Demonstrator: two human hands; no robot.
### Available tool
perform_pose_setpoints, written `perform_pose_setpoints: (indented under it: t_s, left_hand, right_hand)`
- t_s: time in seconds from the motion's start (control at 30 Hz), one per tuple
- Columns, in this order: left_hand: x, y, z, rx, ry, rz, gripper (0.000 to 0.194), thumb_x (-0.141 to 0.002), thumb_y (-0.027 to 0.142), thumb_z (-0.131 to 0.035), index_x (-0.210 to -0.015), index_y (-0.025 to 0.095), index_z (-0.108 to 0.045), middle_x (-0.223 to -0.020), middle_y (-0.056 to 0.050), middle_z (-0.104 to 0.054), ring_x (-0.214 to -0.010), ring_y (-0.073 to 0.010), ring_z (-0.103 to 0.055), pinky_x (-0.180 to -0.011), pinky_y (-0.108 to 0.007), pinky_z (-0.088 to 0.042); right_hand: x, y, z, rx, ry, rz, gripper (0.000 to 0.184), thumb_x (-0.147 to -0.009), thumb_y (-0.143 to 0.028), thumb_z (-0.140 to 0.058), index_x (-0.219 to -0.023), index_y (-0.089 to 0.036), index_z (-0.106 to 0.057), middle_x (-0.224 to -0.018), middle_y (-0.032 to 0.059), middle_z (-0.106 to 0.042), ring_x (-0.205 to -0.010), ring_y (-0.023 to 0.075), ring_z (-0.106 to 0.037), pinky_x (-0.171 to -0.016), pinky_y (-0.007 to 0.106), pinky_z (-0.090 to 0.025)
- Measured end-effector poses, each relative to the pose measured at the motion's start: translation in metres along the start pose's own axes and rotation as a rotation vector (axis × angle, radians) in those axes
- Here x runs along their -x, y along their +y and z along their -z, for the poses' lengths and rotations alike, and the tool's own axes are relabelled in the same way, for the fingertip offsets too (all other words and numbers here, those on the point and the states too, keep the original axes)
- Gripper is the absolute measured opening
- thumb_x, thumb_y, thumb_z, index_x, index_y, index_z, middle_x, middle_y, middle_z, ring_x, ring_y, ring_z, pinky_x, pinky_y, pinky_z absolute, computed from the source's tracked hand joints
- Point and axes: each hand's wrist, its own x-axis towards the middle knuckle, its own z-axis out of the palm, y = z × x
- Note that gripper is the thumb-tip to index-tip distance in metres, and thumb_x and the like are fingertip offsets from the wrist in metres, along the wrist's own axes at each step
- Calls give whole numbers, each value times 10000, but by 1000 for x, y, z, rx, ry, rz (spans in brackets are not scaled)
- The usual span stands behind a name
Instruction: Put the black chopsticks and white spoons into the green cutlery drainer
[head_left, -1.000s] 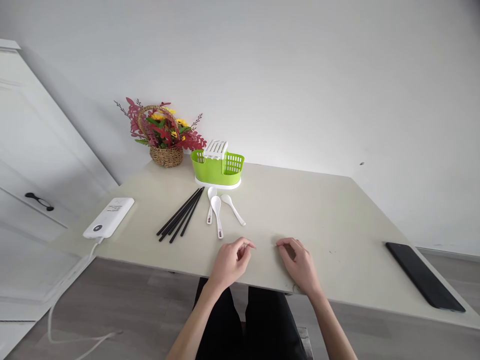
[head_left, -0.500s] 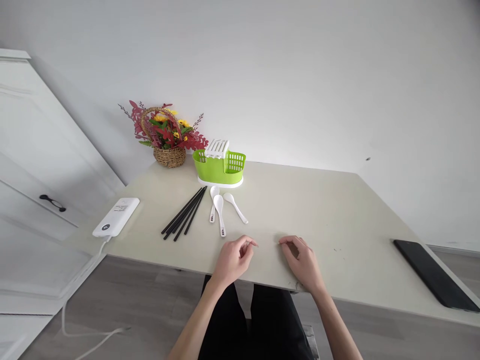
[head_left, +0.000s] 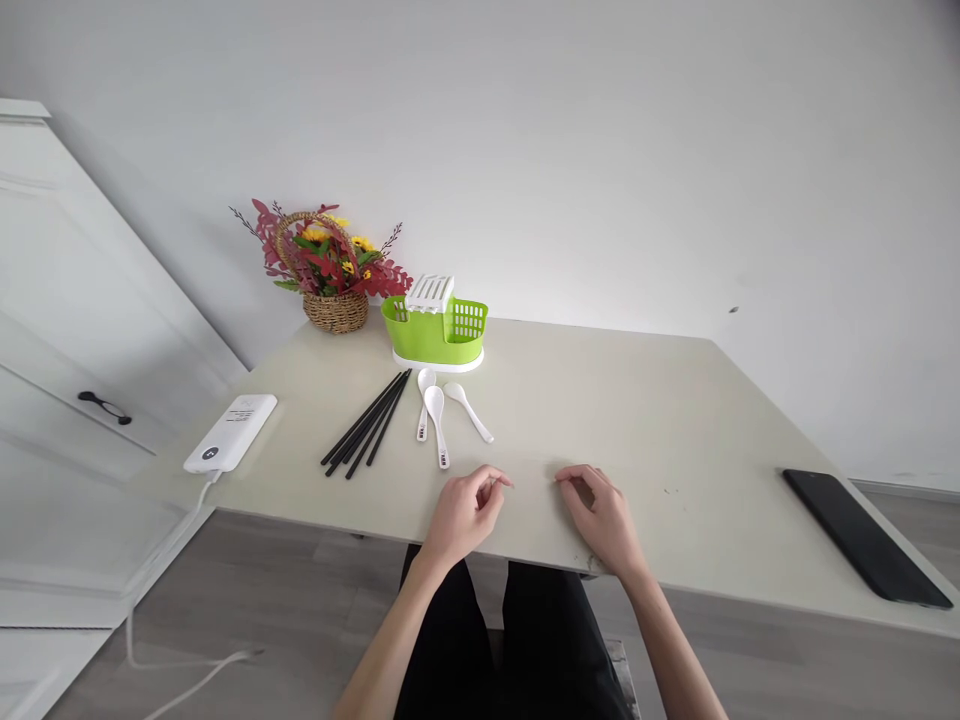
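Observation:
My left hand (head_left: 466, 510) rests on the near part of the table with its fingers loosely bent, a gap between thumb and fingers, and nothing in it. Just ahead of it lie white spoons: a front one (head_left: 438, 425), one at left (head_left: 422, 425) partly behind it, and one at right (head_left: 470, 412). Several black chopsticks (head_left: 367, 425) are fanned out to their left. My right hand (head_left: 601, 512) lies near the table edge, loosely curved and empty, its thumb apart from the fingers. Behind the spoons stands a green utensil holder (head_left: 431, 342) with a white slatted top and base.
A wicker basket of artificial flowers (head_left: 335, 310) stands at the back left of the table (head_left: 600, 400). At left lies a white power bank (head_left: 232, 432) with a cable (head_left: 196, 505) hanging off the edge. A black phone (head_left: 862, 535) lies far right. White cabinet (head_left: 67, 300) borders the left.
The view has shifted slightly, so everything sits a few pixels differently. Both hands keep their places and shape on the table.

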Motion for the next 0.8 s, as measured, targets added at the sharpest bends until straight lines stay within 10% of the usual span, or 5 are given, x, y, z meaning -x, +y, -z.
perform_pose_setpoints:
  t_s: [0.8]
  left_hand:
    - [1,-3,-1,-12,2,-6,248,-1025,336,-496,-1008,208,-708,-582,70,-412,-515,-109,-371,-521,-250,-283]
  right_hand:
    - [1,1,0,-27,-16,-26,235,-987,-414,-521,-1011,-271,-706,-1077,73,-736,-1052,280,-634,-900,408,-473]
